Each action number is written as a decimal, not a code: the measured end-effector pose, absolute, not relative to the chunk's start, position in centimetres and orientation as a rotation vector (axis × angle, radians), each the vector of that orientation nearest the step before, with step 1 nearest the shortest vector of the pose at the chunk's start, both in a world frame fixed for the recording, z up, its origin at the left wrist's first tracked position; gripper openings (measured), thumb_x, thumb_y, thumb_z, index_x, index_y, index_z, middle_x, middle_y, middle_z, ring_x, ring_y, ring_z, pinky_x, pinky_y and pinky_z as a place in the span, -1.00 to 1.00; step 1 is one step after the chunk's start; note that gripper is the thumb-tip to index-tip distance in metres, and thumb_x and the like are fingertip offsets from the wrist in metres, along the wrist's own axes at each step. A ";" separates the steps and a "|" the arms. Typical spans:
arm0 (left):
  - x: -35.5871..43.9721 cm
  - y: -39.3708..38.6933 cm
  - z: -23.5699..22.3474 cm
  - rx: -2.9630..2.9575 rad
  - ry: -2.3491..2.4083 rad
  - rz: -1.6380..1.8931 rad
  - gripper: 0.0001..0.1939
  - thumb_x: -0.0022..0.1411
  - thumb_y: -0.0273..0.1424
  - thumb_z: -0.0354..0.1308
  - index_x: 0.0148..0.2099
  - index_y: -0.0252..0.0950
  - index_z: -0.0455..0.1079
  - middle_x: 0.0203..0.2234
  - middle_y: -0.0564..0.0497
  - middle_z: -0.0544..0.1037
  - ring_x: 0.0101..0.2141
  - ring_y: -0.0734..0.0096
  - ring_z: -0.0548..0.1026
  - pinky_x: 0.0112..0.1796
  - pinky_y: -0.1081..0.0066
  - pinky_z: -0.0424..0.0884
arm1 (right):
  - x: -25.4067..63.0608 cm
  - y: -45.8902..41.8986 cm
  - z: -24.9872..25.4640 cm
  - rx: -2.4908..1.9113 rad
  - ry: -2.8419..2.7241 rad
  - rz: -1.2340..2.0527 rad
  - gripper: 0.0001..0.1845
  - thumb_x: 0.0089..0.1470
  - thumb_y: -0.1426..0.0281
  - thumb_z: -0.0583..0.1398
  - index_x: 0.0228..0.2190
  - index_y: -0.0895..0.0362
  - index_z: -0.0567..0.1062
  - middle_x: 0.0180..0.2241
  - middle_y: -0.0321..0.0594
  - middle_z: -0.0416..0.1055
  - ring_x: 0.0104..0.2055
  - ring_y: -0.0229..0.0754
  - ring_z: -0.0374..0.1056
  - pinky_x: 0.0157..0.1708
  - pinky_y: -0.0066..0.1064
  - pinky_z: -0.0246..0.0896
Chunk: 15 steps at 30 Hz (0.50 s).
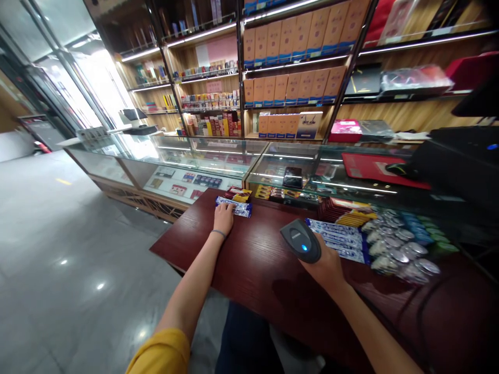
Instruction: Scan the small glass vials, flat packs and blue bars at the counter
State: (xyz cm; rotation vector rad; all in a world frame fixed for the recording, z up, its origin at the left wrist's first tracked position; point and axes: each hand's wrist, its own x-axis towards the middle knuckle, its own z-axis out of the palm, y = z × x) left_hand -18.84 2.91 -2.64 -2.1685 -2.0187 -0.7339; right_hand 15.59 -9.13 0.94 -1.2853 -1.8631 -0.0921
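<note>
Blue-and-white stick packets [242,209] lie at the left back part of the dark red table, in front of several brown-and-yellow packets [240,194]. My left hand [223,217] is on the left end of the blue-and-white packets, with its fingers curled onto one; the fingertips are partly hidden. My right hand [328,264] is wrapped around a black barcode scanner [300,240] above the table, and a blue light glows on its top. Just right of the scanner lies a row of similar blue-and-white packets [343,240].
Behind those packets stands a stack of brown-and-yellow packets [346,210]. Clear-wrapped round-topped items [401,249] fill the table's right side. A glass display counter [218,161] runs along the back, with a phone [292,177] and red mat [374,169] on it. A cable [421,306] crosses the right.
</note>
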 end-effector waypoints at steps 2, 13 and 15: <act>-19.0 3.0 -2.7 -2.199 -1.986 -0.722 -0.71 0.32 -0.46 0.09 0.05 -0.23 0.48 -0.09 -0.18 0.47 -0.02 0.08 0.40 0.11 0.06 0.28 | 15.7 -9.2 0.9 -1.297 -1.849 -0.067 -0.63 -0.01 0.24 0.21 -0.12 0.05 0.41 -0.46 -0.24 0.57 -0.51 -0.04 0.52 -0.52 -0.35 0.33; -18.5 0.5 -1.6 -2.597 -1.689 -0.564 -0.71 0.35 -0.27 0.15 0.09 -0.05 0.49 -0.01 -0.06 0.51 0.03 0.15 0.40 0.06 0.16 0.31 | 16.0 -9.7 1.5 -1.324 -1.812 -0.058 -0.67 -0.01 0.24 0.20 -0.16 0.04 0.41 -0.48 -0.24 0.57 -0.51 -0.03 0.52 -0.50 -0.35 0.34; -18.2 0.1 -1.1 -2.618 -1.677 -0.540 -0.73 0.37 -0.29 0.13 0.08 -0.03 0.50 -0.04 -0.05 0.53 0.01 0.17 0.42 0.04 0.18 0.32 | 16.1 -9.7 1.4 -1.329 -1.809 -0.052 -0.67 -0.02 0.24 0.21 -0.17 0.04 0.41 -0.50 -0.25 0.56 -0.52 -0.03 0.52 -0.52 -0.36 0.32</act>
